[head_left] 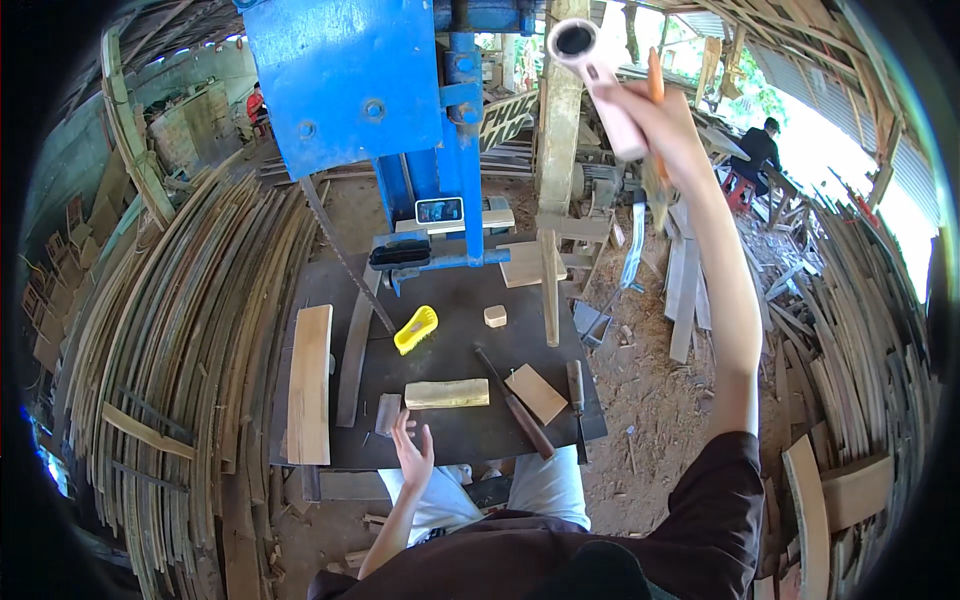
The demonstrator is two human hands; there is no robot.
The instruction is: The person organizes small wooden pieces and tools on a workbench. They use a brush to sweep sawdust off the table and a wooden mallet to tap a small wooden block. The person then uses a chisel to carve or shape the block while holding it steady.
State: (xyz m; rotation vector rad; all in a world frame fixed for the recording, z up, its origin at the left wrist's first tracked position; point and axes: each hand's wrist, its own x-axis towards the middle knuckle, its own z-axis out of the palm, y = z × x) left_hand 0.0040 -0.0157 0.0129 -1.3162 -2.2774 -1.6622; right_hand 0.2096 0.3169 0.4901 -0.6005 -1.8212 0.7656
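R hand (660, 128) high, out to R of bench (450, 360), clamped on handle of pale ring-headed tool (614, 120), prob. to leave ring end free. Orange stick (655, 78) seems tucked in same grip. L hand (412, 455) low, fingers apart, holding nothing, nr grey-brown block (386, 413); contact unclear. Pale long block (447, 394) mid-front, prob. for easy reach; long-handled tools (515, 405) to its R, prob. same.
Qty: ring-headed tool 1, orange stick 1, pale long block 1, grey-brown block 1, long-handled tools 2, yellow brush (416, 329) 1.
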